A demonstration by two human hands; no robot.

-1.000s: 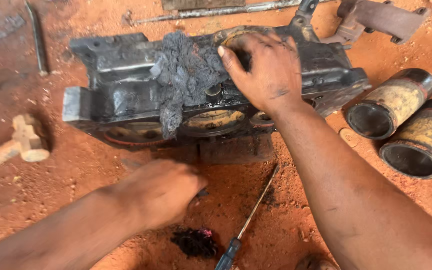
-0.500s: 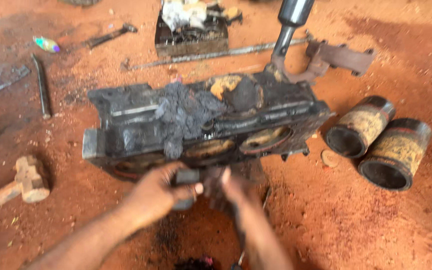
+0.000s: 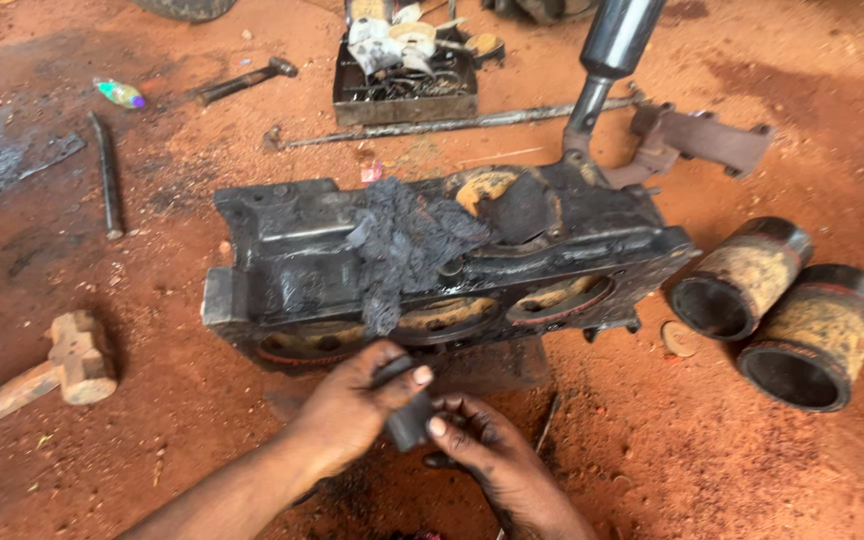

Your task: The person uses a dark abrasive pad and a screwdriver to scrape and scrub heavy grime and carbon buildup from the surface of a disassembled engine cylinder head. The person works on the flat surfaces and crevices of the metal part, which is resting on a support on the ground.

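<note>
**Greasy part, two-hand grip**

Both my left hand point(image 3: 352, 405) and right hand point(image 3: 487, 450) pinch a small dark part point(image 3: 407, 420) together, just before the engine block point(image 3: 432, 265). Oily fingers could slip; it would drop into red dirt point(image 3: 652, 450).

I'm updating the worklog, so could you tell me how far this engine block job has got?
Done: two cylinder sleeves lie out on the ground. In hand: the left hand and right hand hold a small dark part. Left: the engine block, a greasy rag draped over it.
</note>
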